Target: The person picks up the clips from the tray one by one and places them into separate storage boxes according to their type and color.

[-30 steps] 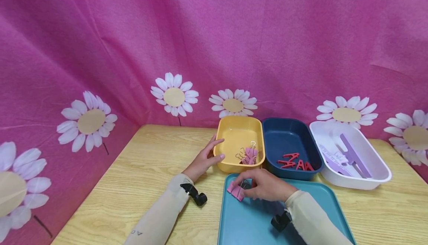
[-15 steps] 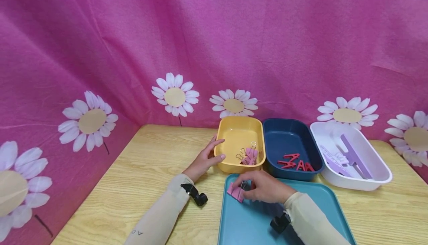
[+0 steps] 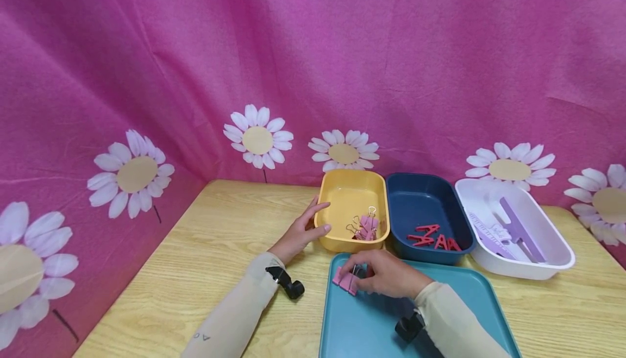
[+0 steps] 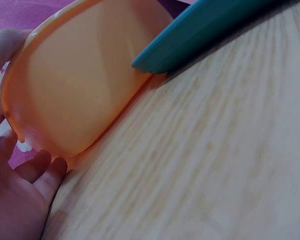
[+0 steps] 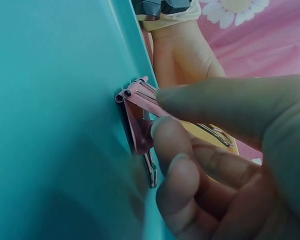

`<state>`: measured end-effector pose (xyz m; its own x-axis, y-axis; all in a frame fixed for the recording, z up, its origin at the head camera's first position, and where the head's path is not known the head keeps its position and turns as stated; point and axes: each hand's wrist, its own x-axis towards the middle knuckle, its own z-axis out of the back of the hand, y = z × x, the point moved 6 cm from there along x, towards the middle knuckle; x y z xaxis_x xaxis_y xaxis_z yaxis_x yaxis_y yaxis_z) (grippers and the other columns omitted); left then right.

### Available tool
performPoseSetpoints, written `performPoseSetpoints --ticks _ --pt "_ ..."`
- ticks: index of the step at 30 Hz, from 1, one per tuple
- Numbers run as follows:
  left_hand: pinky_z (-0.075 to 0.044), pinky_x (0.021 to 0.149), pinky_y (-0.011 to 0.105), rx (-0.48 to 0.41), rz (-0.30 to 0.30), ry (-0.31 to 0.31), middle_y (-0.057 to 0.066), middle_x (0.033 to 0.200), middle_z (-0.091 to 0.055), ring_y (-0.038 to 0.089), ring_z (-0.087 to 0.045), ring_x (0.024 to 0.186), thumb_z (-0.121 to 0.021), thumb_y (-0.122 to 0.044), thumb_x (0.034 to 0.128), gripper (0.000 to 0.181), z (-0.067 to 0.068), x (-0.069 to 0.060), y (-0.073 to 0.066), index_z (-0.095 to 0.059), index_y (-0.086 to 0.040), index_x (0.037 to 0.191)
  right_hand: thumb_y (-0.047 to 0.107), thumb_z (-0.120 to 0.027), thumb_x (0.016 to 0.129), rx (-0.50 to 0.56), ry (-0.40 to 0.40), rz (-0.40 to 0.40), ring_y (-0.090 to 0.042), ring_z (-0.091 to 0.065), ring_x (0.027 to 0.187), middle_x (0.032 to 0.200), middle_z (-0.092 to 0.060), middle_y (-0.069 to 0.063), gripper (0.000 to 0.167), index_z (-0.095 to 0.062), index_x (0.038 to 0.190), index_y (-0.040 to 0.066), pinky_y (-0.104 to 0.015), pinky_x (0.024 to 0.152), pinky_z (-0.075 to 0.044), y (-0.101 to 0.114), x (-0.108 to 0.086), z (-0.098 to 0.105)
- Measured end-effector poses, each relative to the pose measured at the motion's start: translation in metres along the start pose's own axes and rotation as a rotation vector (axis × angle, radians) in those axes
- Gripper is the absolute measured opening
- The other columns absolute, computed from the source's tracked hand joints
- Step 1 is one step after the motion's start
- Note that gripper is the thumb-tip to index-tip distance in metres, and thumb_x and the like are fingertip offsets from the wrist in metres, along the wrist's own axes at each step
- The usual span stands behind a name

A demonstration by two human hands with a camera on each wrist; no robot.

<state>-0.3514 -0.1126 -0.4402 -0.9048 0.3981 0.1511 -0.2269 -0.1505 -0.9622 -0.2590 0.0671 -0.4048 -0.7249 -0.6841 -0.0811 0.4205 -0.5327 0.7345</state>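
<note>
In the head view, my right hand [image 3: 388, 274] is over the teal tray [image 3: 362, 325], at its far left corner. Its thumb and fingers pinch a pink binder clip [image 3: 349, 283] that rests on the tray. Pink shows on both sides of a fingertip, so I cannot tell whether a second clip lies there. The right wrist view shows the clip [image 5: 140, 115] close up, its wire handles partly behind the fingers. My left hand [image 3: 298, 237] grips the left side of the yellow bin [image 3: 344, 198], thumb and index finger over the rim. Several pink binder clips [image 3: 365, 227] lie inside this bin.
A navy bin [image 3: 420, 198] with several red clothespins [image 3: 430, 236] stands beside the yellow one. Farther right, a white bin [image 3: 548, 238] holds purple items, including a ruler [image 3: 489, 238]. A pink flowered cloth [image 3: 313, 64] hangs behind the wooden table [image 3: 195, 255].
Both hands stay nearly where they were, the right one at the pink clip and the left one on the yellow bin. The head view shifts only slightly.
</note>
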Motion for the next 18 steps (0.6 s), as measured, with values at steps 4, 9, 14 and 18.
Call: performPoseSetpoints --ticks 4,9,14,18 --pt "-0.015 0.117 0.037 -0.002 -0.001 0.006 -0.012 0.16 -0.002 0.015 -0.007 0.146 -0.064 -0.032 0.0937 0.057 -0.0002 0.0009 0.0003 -0.041 -0.034 0.145 0.01 -0.071 0.088 -0.018 -0.009 0.001 -0.019 -0.055 0.063 0.088 -0.061 0.003 0.032 -0.071 0.112 0.03 -0.028 0.052 -0.048 -0.0009 0.0007 0.0002" --pt "-0.017 0.117 0.039 -0.019 0.012 0.029 -0.006 0.162 0.003 0.02 -0.007 0.146 -0.063 -0.026 0.0948 0.061 -0.0002 0.0031 0.0004 -0.036 -0.025 0.149 0.01 -0.07 0.088 -0.022 -0.015 0.004 -0.017 -0.054 0.06 0.083 -0.061 0.003 0.029 -0.071 0.11 0.029 -0.028 0.051 -0.048 -0.0013 0.0008 0.0005" --pt "-0.017 0.117 0.04 -0.022 0.011 0.036 -0.004 0.162 0.005 0.023 -0.009 0.146 -0.062 -0.024 0.0951 0.063 -0.0005 0.0031 -0.0003 -0.034 -0.019 0.151 0.011 -0.07 0.088 -0.03 -0.029 0.013 -0.014 -0.054 0.058 0.081 -0.063 0.003 0.027 -0.072 0.109 0.029 -0.027 0.051 -0.048 -0.0005 0.0007 0.0013" --pt "-0.021 0.116 0.04 -0.037 -0.017 0.024 -0.008 0.161 0.002 0.026 -0.017 0.145 -0.062 -0.024 0.0952 0.061 -0.0014 0.0015 -0.0021 -0.035 -0.017 0.15 0.011 -0.07 0.088 -0.036 -0.038 0.011 -0.012 -0.053 0.058 0.079 -0.063 0.003 0.026 -0.073 0.107 0.028 -0.027 0.051 -0.048 -0.0002 0.0006 0.0017"
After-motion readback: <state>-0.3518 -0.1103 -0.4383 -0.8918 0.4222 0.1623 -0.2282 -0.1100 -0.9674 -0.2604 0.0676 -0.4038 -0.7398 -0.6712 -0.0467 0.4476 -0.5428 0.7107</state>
